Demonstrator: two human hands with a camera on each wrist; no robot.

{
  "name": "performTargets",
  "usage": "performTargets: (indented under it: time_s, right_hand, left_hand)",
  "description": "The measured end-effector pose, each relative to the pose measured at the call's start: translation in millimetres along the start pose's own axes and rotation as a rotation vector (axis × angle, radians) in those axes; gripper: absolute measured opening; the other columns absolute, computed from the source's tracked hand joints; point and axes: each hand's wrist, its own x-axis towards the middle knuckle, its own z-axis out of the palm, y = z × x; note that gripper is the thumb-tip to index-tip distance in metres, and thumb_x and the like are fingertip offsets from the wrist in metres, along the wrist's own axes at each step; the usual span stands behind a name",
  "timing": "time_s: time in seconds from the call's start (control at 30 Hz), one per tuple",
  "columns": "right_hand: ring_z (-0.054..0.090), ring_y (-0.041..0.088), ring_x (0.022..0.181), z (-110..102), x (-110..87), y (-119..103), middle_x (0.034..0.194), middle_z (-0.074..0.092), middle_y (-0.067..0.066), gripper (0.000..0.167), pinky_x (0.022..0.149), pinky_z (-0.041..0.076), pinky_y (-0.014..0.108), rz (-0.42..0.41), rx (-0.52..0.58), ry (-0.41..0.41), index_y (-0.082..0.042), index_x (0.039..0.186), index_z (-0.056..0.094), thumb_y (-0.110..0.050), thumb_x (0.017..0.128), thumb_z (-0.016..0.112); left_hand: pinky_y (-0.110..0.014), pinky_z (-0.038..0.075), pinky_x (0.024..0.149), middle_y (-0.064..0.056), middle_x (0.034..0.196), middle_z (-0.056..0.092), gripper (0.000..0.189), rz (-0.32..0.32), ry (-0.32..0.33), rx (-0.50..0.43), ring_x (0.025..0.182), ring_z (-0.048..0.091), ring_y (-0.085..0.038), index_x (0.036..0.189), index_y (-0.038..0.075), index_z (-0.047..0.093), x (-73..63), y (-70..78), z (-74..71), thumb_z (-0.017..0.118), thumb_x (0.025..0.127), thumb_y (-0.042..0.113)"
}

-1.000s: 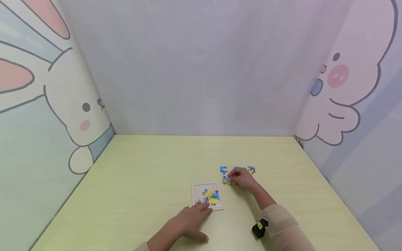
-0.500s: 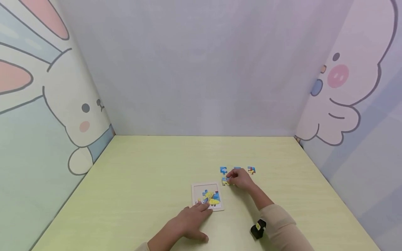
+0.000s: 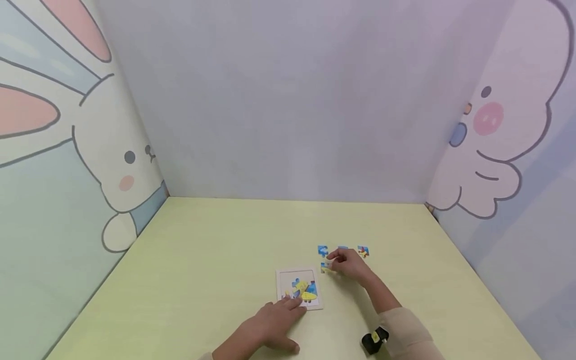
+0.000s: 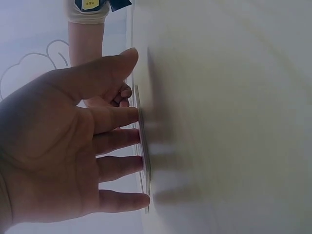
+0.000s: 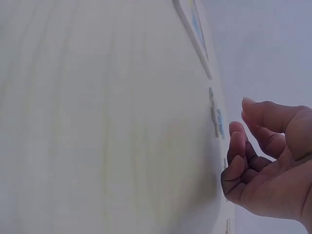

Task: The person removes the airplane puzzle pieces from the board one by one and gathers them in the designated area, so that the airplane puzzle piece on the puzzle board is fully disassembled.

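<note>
The puzzle tray [image 3: 288,278] sits low in the head view, just right of centre, and is only partly filled. Joined pieces [image 3: 307,288] cover the right and lower right of it, showing a yellow shape against blue, while its upper left is bare. The lower left is partly hidden by the left hand [image 3: 276,322], so I cannot tell how full that corner is.

Outside the tray, to its upper right, at least four pieces are left over: a blue one [image 3: 322,250], a half-covered one [image 3: 343,247], one with red and yellow [image 3: 363,251], and a nearer one [image 3: 324,268] beside the right thumb. More could be hidden below the right hand [image 3: 353,265].

The left hand is spread, its straight fingers resting on the tray's near edge. The right hand is loosely curled over the nearer piece, thumb and forefinger apart; it appears to grasp nothing.

The bench [image 3: 202,250] is pale yellow-green with a faint wood grain. A plain greyish wall [image 3: 270,100] closes off the back; a cartoon rabbit [image 3: 114,165] fills the left side panel and a pink-snouted figure [image 3: 508,115] the right.
</note>
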Motion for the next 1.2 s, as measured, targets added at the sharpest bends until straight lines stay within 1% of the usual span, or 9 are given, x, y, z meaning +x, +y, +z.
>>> performTargets:
  time_s: [0.2,0.4,0.57,0.7,0.87,1.0,1.2]
  right_hand:
    - [0.054,0.016,0.077,-7.6,-10.1,-3.7,0.086,0.063,0.007,0.022,0.066,0.046,0.029,-0.059,0.055,-0.06,0.01,0.108,0.066,-0.002,0.09,0.07]
    - [0.054,0.016,0.08,-5.0,-16.0,-9.0,0.089,0.064,0.006,0.021,0.066,0.047,0.026,-0.093,0.066,-0.094,0.009,0.109,0.067,-0.003,0.091,0.07]
    - [0.054,0.018,0.081,0.7,-17.0,-13.6,0.09,0.063,0.006,0.023,0.066,0.048,0.027,-0.135,0.072,-0.142,0.009,0.11,0.066,-0.005,0.092,0.069]
    - [0.054,0.02,0.081,5.0,-15.9,-18.6,0.09,0.063,0.006,0.022,0.067,0.047,0.027,-0.167,0.047,-0.171,0.009,0.11,0.066,-0.004,0.092,0.068]
    - [0.053,0.018,0.079,12.6,-14.3,-26.1,0.087,0.062,0.005,0.019,0.065,0.045,0.027,-0.167,0.041,-0.192,0.007,0.108,0.068,-0.003,0.091,0.069]
    - [0.052,0.018,0.078,22.5,-13.8,-30.2,0.085,0.061,0.004,0.019,0.065,0.044,0.025,-0.174,0.037,-0.23,0.007,0.107,0.068,-0.001,0.09,0.069]
    - [0.051,0.018,0.077,36.4,-12.1,-32.2,0.083,0.06,0.002,0.016,0.066,0.043,0.024,-0.182,0.002,-0.267,0.004,0.105,0.07,0.001,0.089,0.069]
  left_hand:
    - [-0.053,0.046,0.099,0.005,0.152,0.046,0.074,0.002,-0.005,0.006,0.14,0.042,-0.022,0.142,0.023,0.056,2.6,-1.4,1.5,0.081,0.077,0.048]
    - [-0.053,0.047,0.098,0.004,0.152,0.046,0.074,0.014,-0.008,0.014,0.14,0.042,-0.023,0.142,0.023,0.056,0.2,-1.2,-0.8,0.081,0.077,0.047]
    - [-0.052,0.047,0.098,0.003,0.152,0.046,0.073,0.015,-0.014,0.022,0.14,0.043,-0.023,0.142,0.022,0.056,0.0,-1.5,-2.0,0.081,0.078,0.048]
    - [-0.052,0.047,0.098,0.003,0.153,0.045,0.074,0.019,-0.007,0.031,0.14,0.042,-0.024,0.143,0.022,0.055,0.5,-2.7,-1.5,0.08,0.078,0.049]
    - [-0.052,0.047,0.098,0.003,0.153,0.044,0.076,0.016,-0.007,0.049,0.14,0.041,-0.024,0.144,0.022,0.053,0.2,-0.9,-4.1,0.08,0.078,0.048]
    - [-0.053,0.046,0.099,0.002,0.154,0.043,0.077,0.009,-0.009,0.048,0.141,0.04,-0.024,0.145,0.021,0.053,-0.7,-0.3,-3.0,0.08,0.078,0.048]
    - [-0.053,0.046,0.099,0.002,0.155,0.042,0.073,0.021,-0.02,0.048,0.142,0.04,-0.024,0.145,0.021,0.053,-0.4,-4.1,-1.1,0.077,0.082,0.047]
